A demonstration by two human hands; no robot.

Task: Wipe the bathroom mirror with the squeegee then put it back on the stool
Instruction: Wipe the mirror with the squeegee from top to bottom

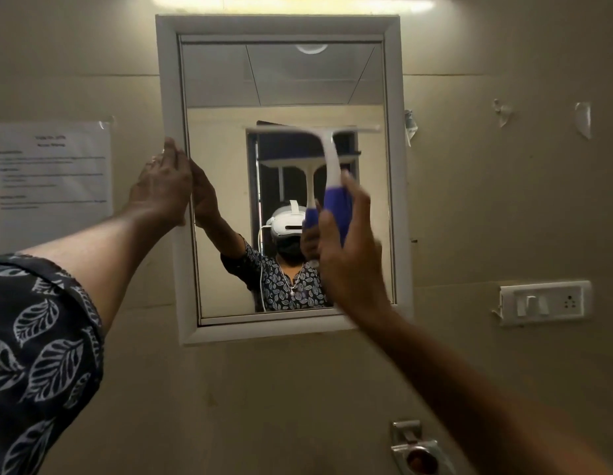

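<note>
A white-framed mirror (395, 166) hangs on the beige wall in front of me. My right hand (349, 255) grips the blue handle of a white squeegee (330, 156). Its blade lies level across the glass at about mid-height, on the right half, and it is blurred. My left hand (161, 183) rests against the left side of the mirror frame, fingers extended along its inner edge. The glass reflects a person in a leaf-print top with a headset, and both hands. The stool is not in view.
A printed notice (51, 186) is taped to the wall left of the mirror. A switch and socket plate (544, 301) sits at the lower right. A metal fitting (416, 450) juts from the wall below. A strip light (291, 1) glows above the mirror.
</note>
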